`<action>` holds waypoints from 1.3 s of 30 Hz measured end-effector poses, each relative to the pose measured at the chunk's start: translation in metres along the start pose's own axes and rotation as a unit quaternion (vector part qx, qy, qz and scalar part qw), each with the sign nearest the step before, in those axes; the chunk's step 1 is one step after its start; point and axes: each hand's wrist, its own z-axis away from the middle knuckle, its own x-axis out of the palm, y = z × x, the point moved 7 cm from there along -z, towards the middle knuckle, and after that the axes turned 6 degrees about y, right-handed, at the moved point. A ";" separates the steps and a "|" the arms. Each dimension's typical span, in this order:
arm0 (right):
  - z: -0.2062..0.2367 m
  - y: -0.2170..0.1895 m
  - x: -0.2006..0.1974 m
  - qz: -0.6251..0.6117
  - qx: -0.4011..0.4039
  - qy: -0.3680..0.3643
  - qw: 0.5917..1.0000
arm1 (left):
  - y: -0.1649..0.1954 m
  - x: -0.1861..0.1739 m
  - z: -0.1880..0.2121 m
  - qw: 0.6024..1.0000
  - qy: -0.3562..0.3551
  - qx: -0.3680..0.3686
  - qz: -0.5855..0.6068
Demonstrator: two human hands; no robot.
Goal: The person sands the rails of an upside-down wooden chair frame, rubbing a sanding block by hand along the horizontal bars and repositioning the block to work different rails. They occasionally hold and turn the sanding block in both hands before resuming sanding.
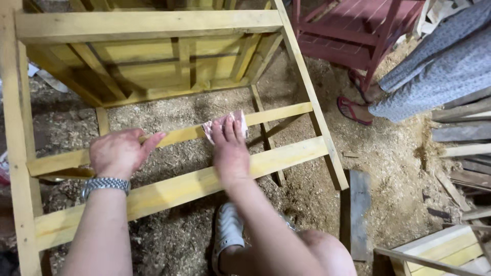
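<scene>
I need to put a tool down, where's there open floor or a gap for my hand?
Sawdust floor lies open right of the yellow wooden frame. Between its two front rails, both hands crowd the upper rail. Planks clutter the far right.

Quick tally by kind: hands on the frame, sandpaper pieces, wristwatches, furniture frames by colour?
Hands on the yellow frame: 2, left hand and right hand
Sandpaper pieces: 1, under the right hand's fingers
Wristwatch: 1, on the left wrist
Yellow wooden frame: 1
Red wooden frame: 1
Total: 6
</scene>
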 end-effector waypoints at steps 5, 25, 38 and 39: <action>0.039 0.132 0.074 -0.563 0.430 -0.181 0.683 | 0.001 0.003 -0.002 1.000 0.026 0.006 -0.015; 0.024 0.152 0.055 -0.159 0.330 -0.266 0.891 | -0.001 -0.008 -0.005 0.978 0.192 0.038 0.069; 0.005 0.164 0.047 -0.024 0.219 -0.273 0.937 | -0.001 0.002 -0.007 1.000 0.027 0.008 0.013; 0.008 0.159 0.052 -0.018 0.217 -0.301 0.929 | -0.002 0.005 -0.009 1.000 0.015 0.001 0.018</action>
